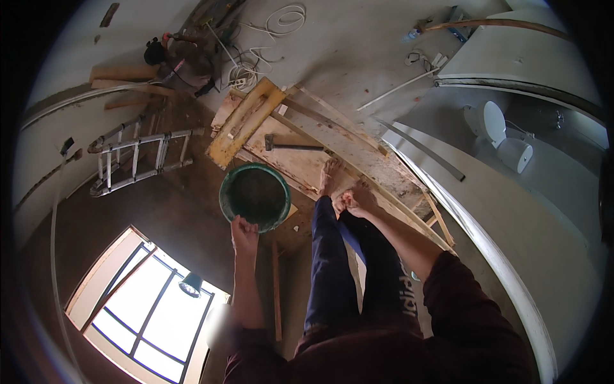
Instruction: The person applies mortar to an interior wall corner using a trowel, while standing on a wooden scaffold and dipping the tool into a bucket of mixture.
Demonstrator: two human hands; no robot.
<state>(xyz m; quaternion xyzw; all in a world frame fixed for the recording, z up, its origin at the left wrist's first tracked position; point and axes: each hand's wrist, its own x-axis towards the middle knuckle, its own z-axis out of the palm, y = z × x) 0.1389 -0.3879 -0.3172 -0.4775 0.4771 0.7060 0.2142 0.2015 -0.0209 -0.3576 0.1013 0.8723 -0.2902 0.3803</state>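
Note:
My left hand (244, 234) is closed on the near rim of a round green bucket (226, 200), which has grey material inside. The bucket is beside the wooden platform, to the left of my legs. My right hand (360, 200) is curled above the planks, just right of my bare feet (329, 176); whatever its fingers hold is hidden. On the boards beyond my feet lies a hammer (295, 147) with a dark handle. A yellow board with a long slot (246, 123) rests across the platform's far left end.
A person (188, 64) crouches at the far left, near coiled cables (243, 75). A ladder (144, 157) stands left of the bucket. To the right, a long metal strip (430, 151) lies along a white wall edge, with a toilet (492, 121) beyond. A window (153, 301) is at lower left.

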